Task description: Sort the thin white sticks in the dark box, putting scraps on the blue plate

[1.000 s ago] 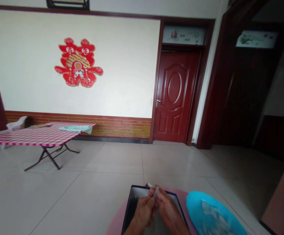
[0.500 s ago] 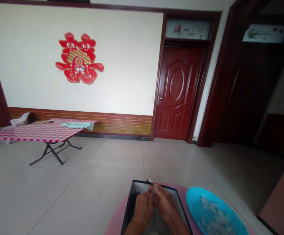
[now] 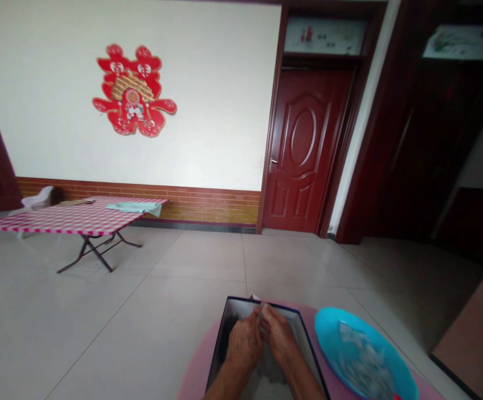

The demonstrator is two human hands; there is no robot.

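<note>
My left hand (image 3: 244, 341) and my right hand (image 3: 278, 335) meet above a dark-framed, shiny tray (image 3: 233, 322), their fingertips pinching a small pale piece (image 3: 263, 309) near its far edge. The piece is mostly hidden by my fingers, so I cannot tell what it is. The tray lies on a round pink table (image 3: 195, 378). To the right of my right hand stands a shallow blue basin (image 3: 327, 339) holding a whitish, blurred mass (image 3: 364, 355).
A folding table with a pink-checked cloth (image 3: 70, 221) stands far off at the left, a pale green cloth (image 3: 135, 207) on it. Beyond the tiled floor are a red wooden door (image 3: 303, 147) and a red paper wall decoration (image 3: 133, 91). A peach-coloured surface (image 3: 474, 339) lies at the right edge.
The view has tilted gradually downward, so the room and tray sit higher in the frame. My hands have drawn closer together and lower over the tray, still pinching the pale piece.
</note>
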